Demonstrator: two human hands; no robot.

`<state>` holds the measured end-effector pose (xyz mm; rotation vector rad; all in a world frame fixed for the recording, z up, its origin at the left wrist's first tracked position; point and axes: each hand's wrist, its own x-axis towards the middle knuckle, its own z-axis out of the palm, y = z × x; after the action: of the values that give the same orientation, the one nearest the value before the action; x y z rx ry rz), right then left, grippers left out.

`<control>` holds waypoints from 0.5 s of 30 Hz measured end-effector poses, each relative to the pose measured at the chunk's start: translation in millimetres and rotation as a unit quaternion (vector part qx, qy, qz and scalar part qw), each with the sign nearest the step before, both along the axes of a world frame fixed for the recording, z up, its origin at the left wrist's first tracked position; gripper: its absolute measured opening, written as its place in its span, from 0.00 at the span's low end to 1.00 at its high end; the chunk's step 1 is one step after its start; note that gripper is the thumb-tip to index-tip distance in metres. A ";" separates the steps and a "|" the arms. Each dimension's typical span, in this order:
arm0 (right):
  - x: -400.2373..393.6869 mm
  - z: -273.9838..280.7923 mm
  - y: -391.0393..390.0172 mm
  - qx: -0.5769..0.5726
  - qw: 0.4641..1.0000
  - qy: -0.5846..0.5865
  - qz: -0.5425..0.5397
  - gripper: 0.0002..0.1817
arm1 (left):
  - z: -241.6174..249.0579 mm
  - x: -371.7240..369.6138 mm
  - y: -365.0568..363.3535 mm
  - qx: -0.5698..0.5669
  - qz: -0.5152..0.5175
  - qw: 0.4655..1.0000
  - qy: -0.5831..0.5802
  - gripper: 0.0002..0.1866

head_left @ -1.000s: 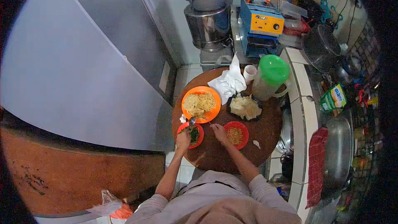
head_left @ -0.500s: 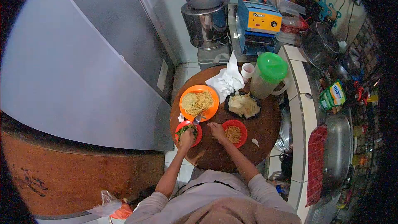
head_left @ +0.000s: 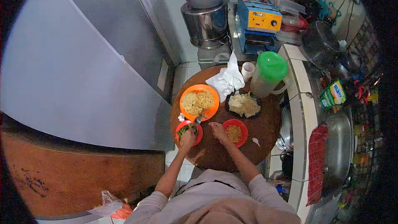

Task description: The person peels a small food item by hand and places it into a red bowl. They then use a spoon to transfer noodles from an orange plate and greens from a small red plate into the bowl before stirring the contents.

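From where I stood, the left hand (head_left: 187, 135) was down over the red bowl of greens (head_left: 200, 137), its fingers bunched together at the leaves; I couldn't tell whether they were closed on any. The right hand (head_left: 217, 130) was pinched around the end of a thin utensil (head_left: 209, 122) that pointed toward the orange plate (head_left: 216, 108). A spoon (head_left: 198, 120) lay between the two hands, its bowl close to that plate; what held it I couldn't make out.

The greens sat by the left edge of the round worktop (head_left: 215, 153), with the noodles (head_left: 198, 102) on the orange plate just beyond. A second red bowl (head_left: 245, 131), holding brown bits, was just beside the right hand. The green-lidded pitcher (head_left: 269, 72) stood upright at the far right edge.
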<state>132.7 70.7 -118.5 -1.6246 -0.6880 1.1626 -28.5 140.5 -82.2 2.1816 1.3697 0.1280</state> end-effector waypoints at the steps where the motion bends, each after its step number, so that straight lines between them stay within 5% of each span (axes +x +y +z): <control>1: 0.6 1.7 0.0 -0.008 1.000 -0.008 0.016 0.15 | -4.7 -1.3 1.1 0.000 0.000 1.000 0.000 0.14; 6: -2.2 -6.0 0.8 0.003 1.000 -0.014 -0.010 0.15 | -2.7 -1.1 0.5 0.023 0.067 0.996 -0.046 0.12; 15: 0.6 -13.9 -0.3 0.046 0.999 -0.002 -0.002 0.14 | 24.0 2.4 -4.7 0.003 0.039 0.999 -0.016 0.12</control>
<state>133.3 70.4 -132.4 -1.5518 -0.7309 1.1091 -26.1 135.8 -58.3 2.1226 1.4395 0.1957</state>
